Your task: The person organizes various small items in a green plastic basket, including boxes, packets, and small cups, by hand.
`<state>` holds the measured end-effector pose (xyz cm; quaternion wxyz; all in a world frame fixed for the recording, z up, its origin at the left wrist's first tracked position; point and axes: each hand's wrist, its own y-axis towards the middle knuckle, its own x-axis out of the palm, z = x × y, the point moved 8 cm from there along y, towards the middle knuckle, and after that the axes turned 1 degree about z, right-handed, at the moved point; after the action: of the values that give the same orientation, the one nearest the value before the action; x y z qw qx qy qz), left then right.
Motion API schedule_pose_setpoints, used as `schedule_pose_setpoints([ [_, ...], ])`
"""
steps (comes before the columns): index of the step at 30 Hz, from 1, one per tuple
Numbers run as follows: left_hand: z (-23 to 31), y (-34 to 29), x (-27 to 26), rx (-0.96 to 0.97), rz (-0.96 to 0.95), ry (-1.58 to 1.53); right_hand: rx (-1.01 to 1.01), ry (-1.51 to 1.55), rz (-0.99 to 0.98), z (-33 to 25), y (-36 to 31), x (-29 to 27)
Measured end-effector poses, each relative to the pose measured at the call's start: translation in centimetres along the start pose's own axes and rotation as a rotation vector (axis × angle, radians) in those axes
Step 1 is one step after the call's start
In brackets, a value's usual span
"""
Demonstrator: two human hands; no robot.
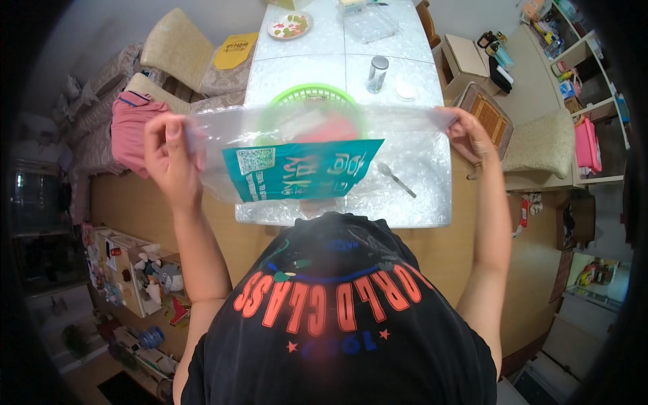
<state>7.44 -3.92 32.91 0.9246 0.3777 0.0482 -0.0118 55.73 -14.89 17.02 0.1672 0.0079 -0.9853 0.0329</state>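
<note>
A clear plastic bag with a teal printed panel (297,172) is stretched out in the air above the near part of the table. My left hand (174,158) grips its left end between thumb and fingers. At the other end, my right hand (467,133) pinches the bag's right corner. Behind the bag stands a bright green plastic basket (317,91); something pink shows blurred through the film, its kind hidden. A spoon (397,180) lies on the table to the right of the teal panel.
The white-topped table (297,71) also carries a plate with green and red pieces (290,25), a lidded clear jar (377,73), a small white round thing (406,91) and a clear tray (372,23). Chairs stand at both sides, one with a pink garment (138,121) over it.
</note>
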Motion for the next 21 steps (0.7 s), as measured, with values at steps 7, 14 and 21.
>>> schedule_pose_setpoints([
  [7,-17.0,-2.9,1.2,-0.854,0.05,-0.373,0.16,-0.345,-0.134,8.1,3.3,4.6],
  [14,-23.8,-18.2,3.2,-1.478,-0.282,-0.883,0.318,-0.058,0.201,15.4,4.1,1.5],
  [21,-25.2,-24.4,1.5,-1.535,-0.374,-0.543,0.502,0.043,0.093,18.1,2.6,1.8],
])
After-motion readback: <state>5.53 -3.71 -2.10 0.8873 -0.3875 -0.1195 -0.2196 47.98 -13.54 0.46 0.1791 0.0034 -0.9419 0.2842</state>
